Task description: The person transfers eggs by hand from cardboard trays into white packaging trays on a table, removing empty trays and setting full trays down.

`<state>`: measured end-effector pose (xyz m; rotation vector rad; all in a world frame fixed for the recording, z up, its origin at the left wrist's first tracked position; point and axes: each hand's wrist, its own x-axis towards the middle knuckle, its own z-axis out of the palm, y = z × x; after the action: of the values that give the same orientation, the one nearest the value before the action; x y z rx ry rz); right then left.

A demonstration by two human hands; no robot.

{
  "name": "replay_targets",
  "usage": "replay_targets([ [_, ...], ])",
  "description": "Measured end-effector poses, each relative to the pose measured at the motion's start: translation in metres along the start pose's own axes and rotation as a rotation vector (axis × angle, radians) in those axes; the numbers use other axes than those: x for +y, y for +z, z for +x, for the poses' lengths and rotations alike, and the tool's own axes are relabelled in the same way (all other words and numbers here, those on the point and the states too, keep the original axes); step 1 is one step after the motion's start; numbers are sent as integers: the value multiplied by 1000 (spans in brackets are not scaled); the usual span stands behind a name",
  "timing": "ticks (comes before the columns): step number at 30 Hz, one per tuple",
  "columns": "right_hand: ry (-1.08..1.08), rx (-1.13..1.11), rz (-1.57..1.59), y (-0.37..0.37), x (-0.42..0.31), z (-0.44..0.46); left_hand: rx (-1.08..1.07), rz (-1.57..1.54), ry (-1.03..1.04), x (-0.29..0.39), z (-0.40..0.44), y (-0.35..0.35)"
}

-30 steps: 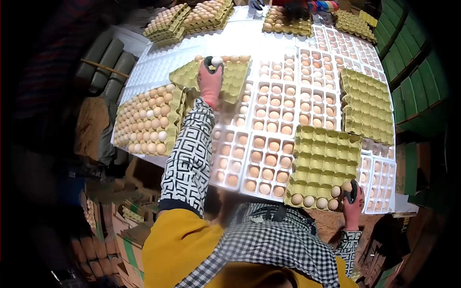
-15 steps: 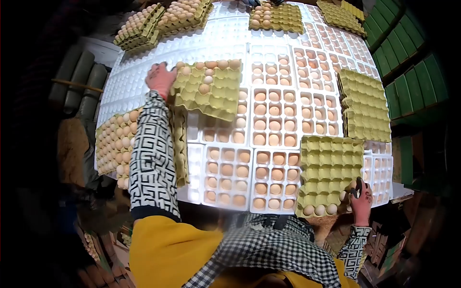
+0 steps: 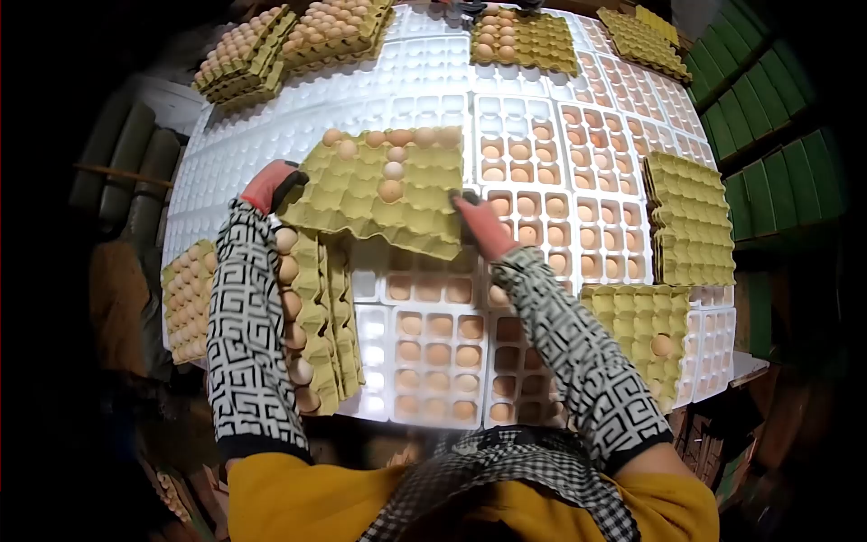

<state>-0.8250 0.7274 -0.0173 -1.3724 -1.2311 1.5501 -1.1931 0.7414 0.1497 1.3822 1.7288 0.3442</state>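
Note:
A yellow-green egg tray (image 3: 348, 194) is held slightly tilted between my hands, with a row of eggs along its far edge and a few more below. My left hand (image 3: 273, 186), in a pink glove with dark fingertips, grips its left edge. At the right edge, my right hand (image 3: 485, 226) has its dark fingertips on the rim; the undersides of both grips are hidden. Beneath and beside the tray are white foam trays (image 3: 481, 352) holding brown eggs (image 3: 438, 352). Left of them stand stacked egg trays (image 3: 330, 316) with eggs along one side.
Egg-filled tray stacks (image 3: 244, 54) stand at the far left. Another egg tray (image 3: 542, 41) lies at the back, near a person's dark-gloved hand (image 3: 465, 7). More egg trays (image 3: 691, 217) rest on the right, one in front (image 3: 632, 316) partly covered by my sleeve. Green crates (image 3: 777, 190) line the right side.
My right hand has moved from the front right tray to the held tray's right edge. My left hand has slid nearer along its left side. One egg now shows inside the front right tray.

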Motion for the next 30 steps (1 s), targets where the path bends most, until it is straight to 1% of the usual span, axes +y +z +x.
replay_targets([
  [1,-92,58,-104,17,21,22,11,-114,2,5,-5,2],
  [3,-65,156,-209,25,7,12,101,-305,8,11,-9,8],
  [4,-87,245,-186,22,-2,2,108,-363,76,14,-12,7],
  [5,-104,243,-120,13,-12,-5,188,-294,122,16,-15,11],
  [7,-134,229,10,-15,-23,-19,271,-393,246,46,-36,37],
  [8,-187,346,-64,-35,-31,-32,337,-338,237,45,-35,52],
  [9,-141,355,-119,-60,-55,-52,403,-283,229,43,-31,67],
  [10,-221,286,-73,-90,-62,-59,395,-217,212,52,-32,90],
  [11,-270,367,-203,-120,-48,-56,461,-249,349,56,-28,125],
  [12,-302,435,-212,-144,-57,-69,477,-293,343,67,-28,160],
  [13,-197,461,-256,-176,-49,-65,483,-281,354,61,-13,194],
  [14,-244,443,-297,-210,-40,-60,505,-273,328,85,-17,227],
  [15,-308,430,-383,-238,-45,-65,473,-347,305,89,-6,259],
  [16,-333,456,-449,-270,-29,-54,521,-319,348,95,3,290],
  [17,-293,464,-506,-289,-33,-56,574,-270,365,116,-1,315],
  [19,-198,440,-690,-320,-15,-48,557,-191,333,120,11,358],
  [20,-96,344,-950,-328,-9,-48,607,-99,357,109,21,375],
  [21,11,240,-1206,-333,-6,-50,654,-4,379,113,22,381],
  [22,-63,248,-1146,-338,0,-53,685,44,305,112,21,385],
  [23,-130,298,-1116,-344,5,-58,645,70,268,111,22,385],
  [25,-252,395,-1039,-336,-19,-90,670,122,284,106,19,380],
  [26,-322,400,-910,-337,-27,-104,679,94,278,114,7,370],
  [27,-320,397,-776,-340,-32,-125,719,29,316,110,5,367],
  [29,-313,302,-721,-352,-49,-175,689,-29,353,120,-20,362],
  [30,-242,294,-642,-359,-52,-201,583,-120,377,143,-49,359],
])
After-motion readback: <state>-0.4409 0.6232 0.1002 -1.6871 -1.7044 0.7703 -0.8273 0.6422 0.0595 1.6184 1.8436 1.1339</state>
